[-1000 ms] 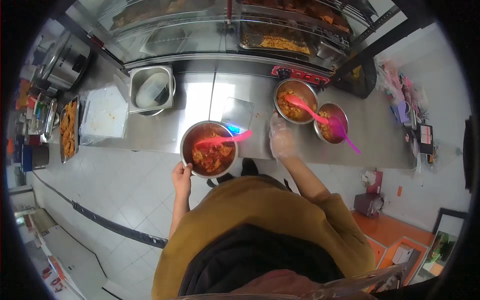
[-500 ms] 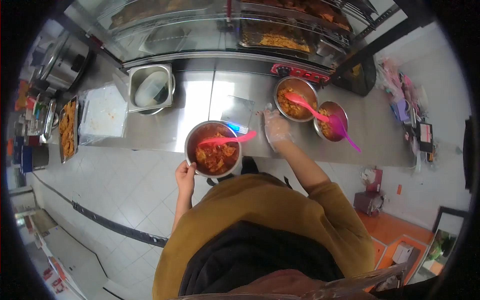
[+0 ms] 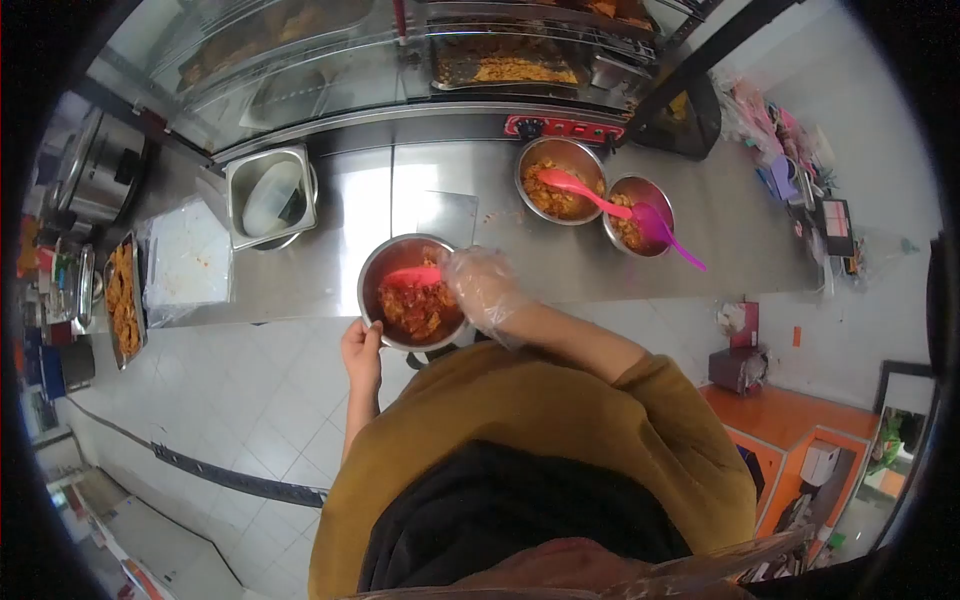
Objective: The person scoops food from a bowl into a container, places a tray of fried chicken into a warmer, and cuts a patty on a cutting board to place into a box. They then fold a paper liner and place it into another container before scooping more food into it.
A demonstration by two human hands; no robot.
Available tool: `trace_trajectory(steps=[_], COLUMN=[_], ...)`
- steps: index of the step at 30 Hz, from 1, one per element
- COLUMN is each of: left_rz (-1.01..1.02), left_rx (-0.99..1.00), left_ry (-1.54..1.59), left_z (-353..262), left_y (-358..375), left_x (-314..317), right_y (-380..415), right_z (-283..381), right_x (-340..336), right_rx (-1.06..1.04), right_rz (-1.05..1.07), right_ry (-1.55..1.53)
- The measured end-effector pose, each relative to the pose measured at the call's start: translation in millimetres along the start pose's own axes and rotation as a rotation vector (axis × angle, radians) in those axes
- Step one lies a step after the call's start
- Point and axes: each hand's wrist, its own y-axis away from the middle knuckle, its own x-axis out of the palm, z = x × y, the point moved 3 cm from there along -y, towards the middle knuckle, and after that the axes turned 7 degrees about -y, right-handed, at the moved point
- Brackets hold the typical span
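Note:
My left hand (image 3: 362, 350) grips the near left rim of a steel bowl (image 3: 371, 318), thumb over the edge. Red-sauced food pieces (image 3: 415, 310) fill the bottom of the bowl. A pink spoon (image 3: 412, 275) rests its head in this food. My right hand (image 3: 482, 285), in a clear plastic glove, is closed around the spoon's handle at the bowl's right rim and covers most of it. Behind the bowl, a flat square scale (image 3: 448, 213) lies on the steel counter, its front part hidden.
Two more steel bowls of food, a larger one (image 3: 530, 192) and a smaller one (image 3: 668, 205), stand at right with pink and purple spoons. At left are a steel container (image 3: 240, 205), a white board (image 3: 190, 255) and a tray of fried food (image 3: 122, 300). A glass display case (image 3: 340, 60) rises behind.
My right hand has moved left from the counter to the bowl and taken the pink spoon's handle. My left hand keeps its hold on the rim. The view has shifted slightly.

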Motion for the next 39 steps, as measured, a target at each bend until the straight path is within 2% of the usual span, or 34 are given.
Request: trace_trajectory(steps=[1, 4, 7, 10, 13, 16, 22, 25, 28, 29, 31, 34, 37, 39], left_rz=[-0.012, 0.001, 0.026, 0.043, 0.048, 0.072, 0.113, 0.144, 0.096, 0.097, 0.104, 0.050, 0.029, -0.052], left_rx=[0.011, 0.055, 0.075, 0.082, 0.120, 0.155, 0.017, 0.048, 0.027, 0.031, 0.037, 0.074, 0.224, 0.296], left_ry=[-0.044, -0.083, -0.032, -0.032, -0.122, -0.158, 0.021, 0.011, 0.028, 0.052, 0.098, 0.080, -0.111, -0.259], left_z=[-4.7, -3.4, -15.3, -34.0, -18.8, -14.9, -12.5, -16.7, -10.7, -11.1, -14.1, -19.7, -28.9, -37.7], left_y=[-0.4, -2.3, -1.4, 4.8, 1.2, 0.7, -3.1, -5.1, -8.4, -8.2, -6.4, -6.1, -1.9, 0.5], left_x=[2.0, 3.3, 9.3, 22.5, 18.1, 18.7, 11.7, 10.3, 9.9, 9.5, 9.2, 9.2, 10.9, 12.8], right_y=[-3.0, -2.3, -8.0, 5.7, 16.1, 1.8, -24.6, -26.9, -11.5, -4.9, 8.7, 17.5, 13.0, 6.9], right_z=[-4.0, -2.1, -3.7, 9.5, 42.8, 31.8, -2.8, -19.5, -8.4, -2.1, 9.4, 11.4, 34.2, 33.6], right_x=[5.6, 1.5, -1.9, -36.2, -72.4, -44.5, -26.0, -21.6, -44.7, -54.6, -73.2, -88.0, -73.3, -55.6], right_rx=[0.053, -0.076, -0.019, -0.007, 0.165, 0.135, -0.132, -0.300, -0.551, -0.552, -0.549, -0.512, -0.232, 0.025], right_rz=[-0.006, -0.061, 0.214, 0.061, 0.103, 0.176, 0.279, 0.250, 0.051, 0.066, 0.096, -0.054, -0.202, -0.155], right_ry=[-0.038, 0.147, 0.219, 0.162, 0.305, 0.347, -0.021, -0.180, 0.144, 0.187, 0.271, 0.302, 0.474, 0.414])
